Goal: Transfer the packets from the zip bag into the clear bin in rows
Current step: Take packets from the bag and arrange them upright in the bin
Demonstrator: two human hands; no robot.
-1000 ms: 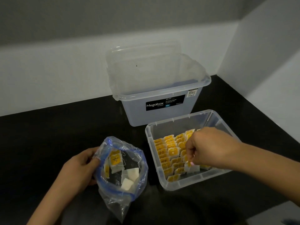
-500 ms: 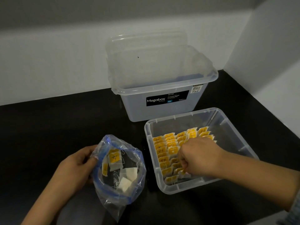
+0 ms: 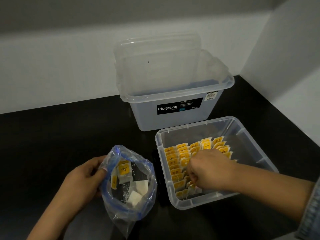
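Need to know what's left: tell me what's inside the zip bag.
Inside the zip bag: several packets, some yellow-faced, some showing white. The left hand holds its rim. Any beneath those are hidden.

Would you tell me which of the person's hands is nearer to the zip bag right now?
Left. The left hand grips the rim of the zip bag on its left side. The right hand is apart from it, inside the clear bin among the packets.

Two hands [image 3: 83, 179] [image 3: 207, 168] show, with one zip bag [image 3: 128, 210] and two clear bins [image 3: 199, 201] [image 3: 173, 116]. Five rows of yellow packets [image 3: 174, 163] stand in the nearer bin. Roughly five packets [image 3: 123, 172] lie in the bag.
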